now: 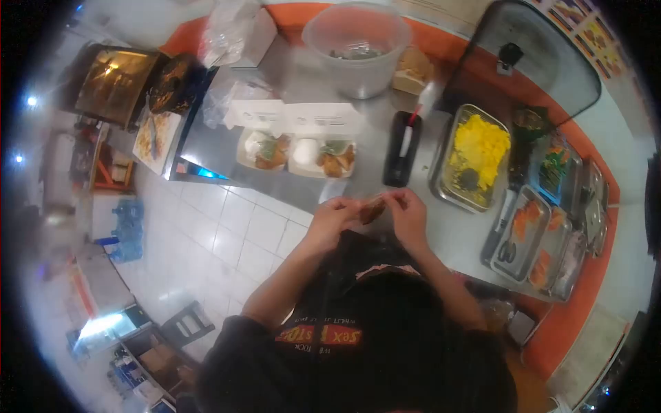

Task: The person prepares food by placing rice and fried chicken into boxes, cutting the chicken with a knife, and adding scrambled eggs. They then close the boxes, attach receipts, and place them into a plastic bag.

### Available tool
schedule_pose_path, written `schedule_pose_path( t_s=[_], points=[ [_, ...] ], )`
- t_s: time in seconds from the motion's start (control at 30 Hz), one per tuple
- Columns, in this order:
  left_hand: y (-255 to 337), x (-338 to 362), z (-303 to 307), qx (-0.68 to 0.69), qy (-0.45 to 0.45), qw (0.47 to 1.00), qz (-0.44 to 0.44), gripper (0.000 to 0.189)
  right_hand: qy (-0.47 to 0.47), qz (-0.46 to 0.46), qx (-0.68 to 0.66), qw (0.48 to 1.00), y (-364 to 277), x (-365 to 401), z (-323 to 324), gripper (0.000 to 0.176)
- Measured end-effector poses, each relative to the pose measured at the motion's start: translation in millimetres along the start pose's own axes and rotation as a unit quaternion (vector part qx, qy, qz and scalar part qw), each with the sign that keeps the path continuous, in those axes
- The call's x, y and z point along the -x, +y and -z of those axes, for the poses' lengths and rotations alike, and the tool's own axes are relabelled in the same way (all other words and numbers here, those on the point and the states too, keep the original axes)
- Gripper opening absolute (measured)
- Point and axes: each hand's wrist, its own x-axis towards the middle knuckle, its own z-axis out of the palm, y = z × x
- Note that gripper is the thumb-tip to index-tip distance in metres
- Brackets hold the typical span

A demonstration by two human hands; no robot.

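My left hand (332, 219) and my right hand (407, 215) meet in front of my body at the counter's near edge. Between them is a small plastic packet with something reddish-brown inside (372, 210), pinched at either side by my fingers. Its contents are too small to make out. Just ahead lie two open paper food boxes, the left one (263, 150) and the right one (322, 155). Each holds white rice, fried brown pieces and some green leaves. A long black container (402, 149) with a red-tipped utensil lies beyond my right hand.
At the back stands a large translucent tub (357, 51). To the right are a metal tray of yellow food (476, 162), a tray with orange pieces and tongs (521, 234), and a blue-rimmed container of greens (554, 166). A tiled floor (237, 230) and water jug (128, 227) are left.
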Motion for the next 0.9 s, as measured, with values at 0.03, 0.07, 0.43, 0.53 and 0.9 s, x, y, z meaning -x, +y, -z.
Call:
schedule_pose_path(
  t_s=[0.03, 0.07, 0.43, 0.53, 0.9],
  points=[
    [-3.0, 0.1, 20.3, 0.075, -0.001, 0.997, 0.002, 0.011, -0.02, 0.012, 0.013, 1.0, 3.9, -4.4, -17.6, 0.013],
    [0.5, 2.8, 34.0, 0.075, 0.007, 0.997, 0.0, 0.011, -0.027, 0.011, 0.01, 1.0, 3.7, -8.8, -34.0, 0.013],
    [41.2, -0.5, 123.5, 0.226, 0.016, 0.973, -0.037, 0.008, -0.108, 0.024, 0.033, 0.993, 2.0, -42.8, -127.9, 0.016],
    [43.4, -7.5, 146.0, 0.231, 0.029, 0.965, -0.119, 0.011, -0.087, 0.051, 0.034, 0.994, 0.0, -53.6, -129.7, 0.016],
    [126.8, -50.5, 206.6, -0.183, 0.135, 0.891, -0.392, 0.002, -0.037, 0.159, 0.112, 0.98, -5.0, -92.1, -114.5, 0.017]
  ],
)
